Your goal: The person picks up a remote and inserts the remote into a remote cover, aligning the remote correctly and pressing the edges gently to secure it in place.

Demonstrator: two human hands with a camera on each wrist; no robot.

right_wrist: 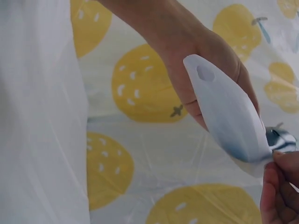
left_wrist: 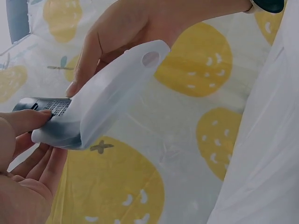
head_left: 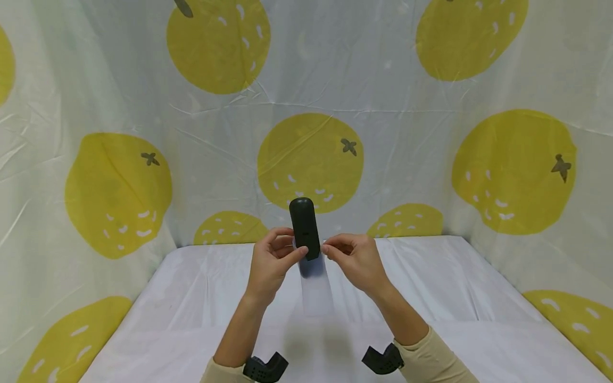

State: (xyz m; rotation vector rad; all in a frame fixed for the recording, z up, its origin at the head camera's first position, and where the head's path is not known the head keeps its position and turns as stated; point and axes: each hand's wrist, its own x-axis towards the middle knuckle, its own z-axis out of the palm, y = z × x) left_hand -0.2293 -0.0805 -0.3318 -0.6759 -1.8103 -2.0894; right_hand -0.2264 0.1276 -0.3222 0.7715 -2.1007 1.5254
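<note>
- The left hand (head_left: 274,261) was raised at the middle of the head view, forearm slanting up and inward, thumb laid across the front of a black oblong device (head_left: 304,223) and fingers behind it.
- Its grip was clamped on the device, near the end that sat in a translucent white sleeve (head_left: 317,292).
- The device stood nearly upright between the hands, leaning slightly, its rounded end uppermost; the left wrist view showed a perforated grille (left_wrist: 58,108) beside the thumb.
- The right hand (head_left: 358,261) came in from the other side, wrist bent inward, its grip together in a pinch on the sleeve's edge.
- The sleeve hung below the device, with a round hole (right_wrist: 205,73) at its far end.
- Both hands were above a white-covered surface (head_left: 215,303), before a fruit-printed sheet (head_left: 215,138).
</note>
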